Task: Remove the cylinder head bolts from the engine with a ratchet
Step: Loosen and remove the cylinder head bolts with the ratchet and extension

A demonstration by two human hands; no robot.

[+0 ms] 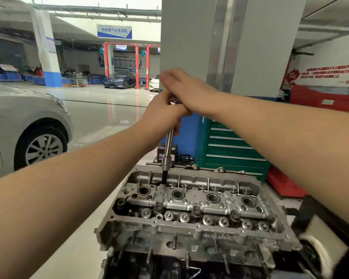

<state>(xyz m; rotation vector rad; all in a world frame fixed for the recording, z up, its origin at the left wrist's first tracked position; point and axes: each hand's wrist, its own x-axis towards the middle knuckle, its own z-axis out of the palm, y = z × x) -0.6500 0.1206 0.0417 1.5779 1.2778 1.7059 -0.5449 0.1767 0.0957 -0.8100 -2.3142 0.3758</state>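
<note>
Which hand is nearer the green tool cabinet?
Right. The right hand sits atop the ratchet, on the green tool cabinet's side; the left hand is farther left.

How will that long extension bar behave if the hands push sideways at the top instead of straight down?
The extension bar looks like polished steel, so probably stiff, with little flex. It stands tall and slightly tilted over the cylinder head, so side load would likely cock the socket off the bolt. The left hand grips the top and the right hand lies over it; the smooth shaft may be slippery.
</note>
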